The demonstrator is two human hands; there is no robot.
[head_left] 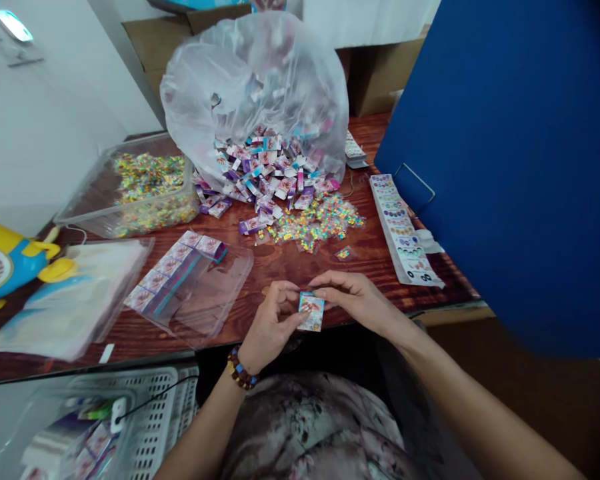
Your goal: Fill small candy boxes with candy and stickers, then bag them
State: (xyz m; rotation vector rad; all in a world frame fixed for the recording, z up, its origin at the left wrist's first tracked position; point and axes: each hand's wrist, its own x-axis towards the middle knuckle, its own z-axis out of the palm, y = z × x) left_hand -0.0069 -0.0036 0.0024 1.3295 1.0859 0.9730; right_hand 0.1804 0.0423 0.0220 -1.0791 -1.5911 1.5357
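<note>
A small printed carton (311, 313) with a blue top edge is held upright just over the front edge of the table. My left hand (274, 325) grips it, thumb across its front. My right hand (351, 297) pinches at the upper right corner, its fingers bent around the top; whether the flap there is open cannot be seen. Beyond my hands lies a single clear sachet of coloured beads (345, 253). Behind it spreads a pile of similar sachets (320, 220). To the left, several cartons (167, 265) stand in rows on a clear plastic bag (215, 293).
A large plastic bag (260, 67) spills loose cartons (275, 167) at the back. Left of it stands a clear tub (130, 217) of sachets. Sticker sheets (400, 230) lie right, beside a blue panel (505, 167). A white basket (153, 427) sits below the table's left side.
</note>
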